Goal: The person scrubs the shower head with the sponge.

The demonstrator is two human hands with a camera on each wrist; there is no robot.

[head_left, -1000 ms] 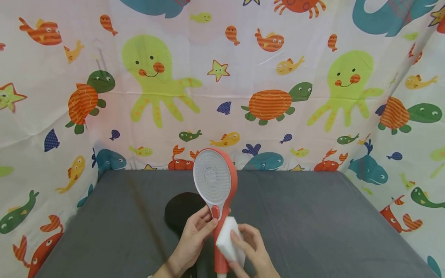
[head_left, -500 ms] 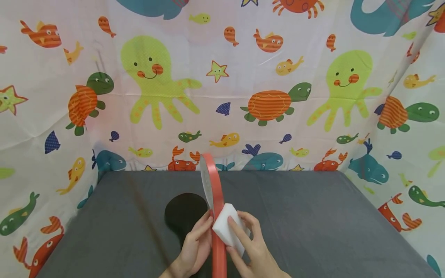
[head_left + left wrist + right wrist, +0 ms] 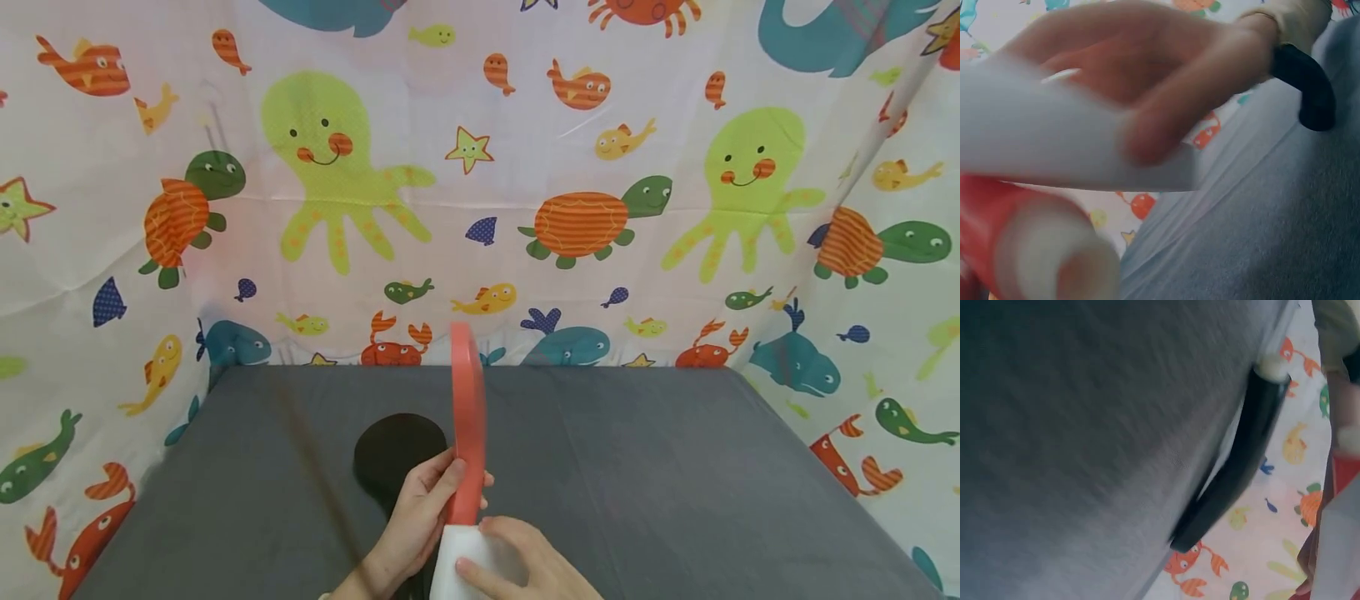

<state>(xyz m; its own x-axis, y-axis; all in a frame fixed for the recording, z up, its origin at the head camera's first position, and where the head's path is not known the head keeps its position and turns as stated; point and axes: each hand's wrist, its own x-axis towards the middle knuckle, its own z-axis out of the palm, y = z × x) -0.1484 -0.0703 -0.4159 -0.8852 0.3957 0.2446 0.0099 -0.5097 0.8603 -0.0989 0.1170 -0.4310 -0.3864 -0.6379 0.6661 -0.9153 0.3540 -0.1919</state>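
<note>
In the head view a coral-red shower head (image 3: 468, 400) stands upright, seen edge-on, so its spray face is hidden. My left hand (image 3: 416, 525) grips it at the neck, with fingertips showing on the far side. My right hand (image 3: 536, 562) holds a white sponge (image 3: 456, 567) over the lower handle and hides that part. The left wrist view, somewhat blurred, shows the thumb (image 3: 1154, 134) on the sponge (image 3: 1047, 137). Just below is the handle's pale hollow end (image 3: 1060, 256). At the right wrist view's right edge, the sponge (image 3: 1340, 544) covers some of the red handle (image 3: 1345, 472).
A black shower head (image 3: 399, 454) lies on the dark grey table (image 3: 637, 475), left of the red one. Its handle passes behind my left hand. A white curtain (image 3: 480, 83) printed with sea animals surrounds the table at the back and sides.
The shower head has turned from showing its spray face to edge-on. My right hand first moved the sponge up along the handle, then down towards its lower end.
</note>
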